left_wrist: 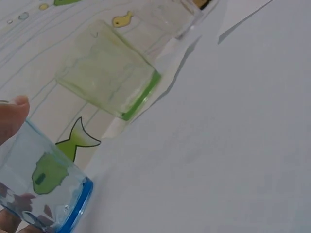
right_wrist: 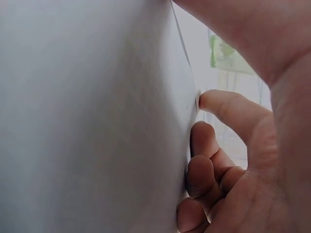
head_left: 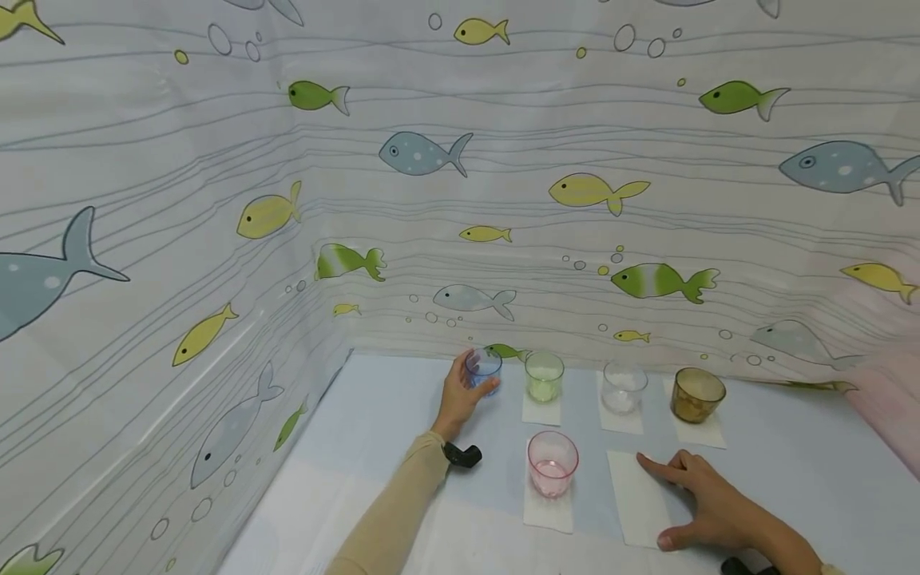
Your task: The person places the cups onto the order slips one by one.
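My left hand (head_left: 458, 399) grips a clear blue glass (head_left: 484, 374), the thumb on one side and the fingers round the other. In the left wrist view the glass's thick blue base (left_wrist: 77, 206) shows close to the table, and whether it touches cannot be told. A green glass (head_left: 544, 378) stands just to its right on a white paper strip. My right hand (head_left: 719, 501) rests at a bare white paper (head_left: 634, 499), with index finger and thumb stretched apart onto it. Its other fingers (right_wrist: 200, 174) bend loosely against the table. A pink glass (head_left: 553, 467) stands on paper left of that sheet.
Along the back stand a colourless glass (head_left: 624, 390) and an amber-brown glass (head_left: 697, 397), each on white paper. A fish-patterned curtain (head_left: 460, 200) rises behind and to the left of the pale table (head_left: 374, 415).
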`<state>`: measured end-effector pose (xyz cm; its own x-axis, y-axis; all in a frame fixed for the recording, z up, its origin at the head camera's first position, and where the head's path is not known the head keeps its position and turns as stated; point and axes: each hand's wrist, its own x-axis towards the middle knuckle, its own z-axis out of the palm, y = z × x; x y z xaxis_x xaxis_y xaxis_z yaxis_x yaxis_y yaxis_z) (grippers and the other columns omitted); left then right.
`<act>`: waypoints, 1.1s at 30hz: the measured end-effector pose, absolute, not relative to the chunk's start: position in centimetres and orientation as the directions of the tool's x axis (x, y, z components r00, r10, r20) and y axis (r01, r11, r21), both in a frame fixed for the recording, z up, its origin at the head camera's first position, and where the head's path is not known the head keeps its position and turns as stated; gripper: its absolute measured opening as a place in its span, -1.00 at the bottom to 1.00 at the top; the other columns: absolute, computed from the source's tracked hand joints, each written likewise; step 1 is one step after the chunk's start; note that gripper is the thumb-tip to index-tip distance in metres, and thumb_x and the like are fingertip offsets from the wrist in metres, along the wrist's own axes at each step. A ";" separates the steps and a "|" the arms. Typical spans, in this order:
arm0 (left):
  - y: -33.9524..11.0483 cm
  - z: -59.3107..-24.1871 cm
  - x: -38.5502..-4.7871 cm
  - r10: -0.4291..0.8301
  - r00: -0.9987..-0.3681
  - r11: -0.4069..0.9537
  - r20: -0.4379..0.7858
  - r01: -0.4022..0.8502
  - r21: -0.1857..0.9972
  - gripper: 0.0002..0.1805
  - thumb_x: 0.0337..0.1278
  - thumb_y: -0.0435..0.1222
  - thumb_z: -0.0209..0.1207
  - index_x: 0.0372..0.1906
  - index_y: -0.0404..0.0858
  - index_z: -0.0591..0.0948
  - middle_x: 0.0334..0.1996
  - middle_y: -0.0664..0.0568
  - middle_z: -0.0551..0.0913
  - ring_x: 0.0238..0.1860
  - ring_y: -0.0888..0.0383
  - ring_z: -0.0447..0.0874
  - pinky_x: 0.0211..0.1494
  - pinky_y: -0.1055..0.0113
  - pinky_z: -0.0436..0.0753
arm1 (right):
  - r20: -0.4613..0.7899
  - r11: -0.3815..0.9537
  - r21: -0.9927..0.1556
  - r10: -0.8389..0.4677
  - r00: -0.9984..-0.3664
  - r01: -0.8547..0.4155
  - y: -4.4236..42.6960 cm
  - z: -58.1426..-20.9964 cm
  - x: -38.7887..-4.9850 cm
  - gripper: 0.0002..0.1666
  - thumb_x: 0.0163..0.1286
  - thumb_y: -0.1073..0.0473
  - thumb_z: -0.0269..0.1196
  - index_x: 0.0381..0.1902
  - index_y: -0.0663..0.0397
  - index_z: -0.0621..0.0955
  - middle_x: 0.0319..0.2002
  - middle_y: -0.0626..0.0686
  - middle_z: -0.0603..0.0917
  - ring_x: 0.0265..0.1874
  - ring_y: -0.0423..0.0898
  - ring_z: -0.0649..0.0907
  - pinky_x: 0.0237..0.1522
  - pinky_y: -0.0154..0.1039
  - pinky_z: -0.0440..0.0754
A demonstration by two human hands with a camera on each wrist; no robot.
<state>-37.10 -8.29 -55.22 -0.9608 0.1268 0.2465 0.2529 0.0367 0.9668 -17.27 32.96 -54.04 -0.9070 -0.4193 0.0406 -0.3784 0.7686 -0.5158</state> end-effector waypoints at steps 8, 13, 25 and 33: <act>-8.5 -55.3 -37.2 0.124 -0.956 0.050 0.266 0.273 0.961 -0.11 0.16 -0.29 0.54 0.55 -0.31 0.38 0.42 -0.30 0.55 0.49 -0.21 0.50 0.64 -0.05 0.38 | 0.039 0.769 -0.520 -0.412 -0.910 -0.371 33.0 -54.1 -17.2 0.26 0.00 -0.35 0.64 0.60 -0.08 0.42 -0.18 -0.10 0.36 -0.20 -0.34 0.25 -0.27 -0.38 0.24; -9.5 -54.4 -37.3 0.173 -0.946 0.061 0.275 0.289 0.955 -0.15 0.13 -0.33 0.55 0.51 -0.36 0.43 0.38 -0.34 0.58 0.41 -0.23 0.58 0.54 0.04 0.53 | 0.017 0.778 -0.521 -0.402 -0.915 -0.352 33.0 -54.1 -17.2 0.27 0.00 -0.37 0.63 0.60 -0.11 0.41 -0.16 -0.09 0.36 -0.19 -0.34 0.25 -0.25 -0.38 0.26; -10.9 -49.6 -36.0 0.350 -0.881 -0.106 0.319 0.301 0.948 -0.18 0.20 -0.41 0.48 0.54 -0.30 0.41 0.41 -0.27 0.58 0.44 -0.24 0.56 0.35 0.34 0.68 | -0.003 0.787 -0.521 -0.388 -0.921 -0.330 33.0 -53.9 -17.4 0.28 -0.02 -0.41 0.62 0.60 -0.12 0.42 -0.17 -0.09 0.35 -0.19 -0.32 0.25 -0.26 -0.39 0.25; -8.8 -46.9 -33.5 0.420 -0.833 -0.212 0.361 0.297 0.931 -0.16 0.14 -0.42 0.51 0.53 -0.36 0.42 0.41 -0.32 0.57 0.44 -0.28 0.55 0.30 0.31 0.72 | 0.029 0.763 -0.545 -0.396 -0.918 -0.347 32.9 -54.0 -17.3 0.24 0.00 -0.33 0.65 0.59 -0.07 0.44 -0.18 -0.09 0.33 -0.18 -0.33 0.24 -0.26 -0.38 0.24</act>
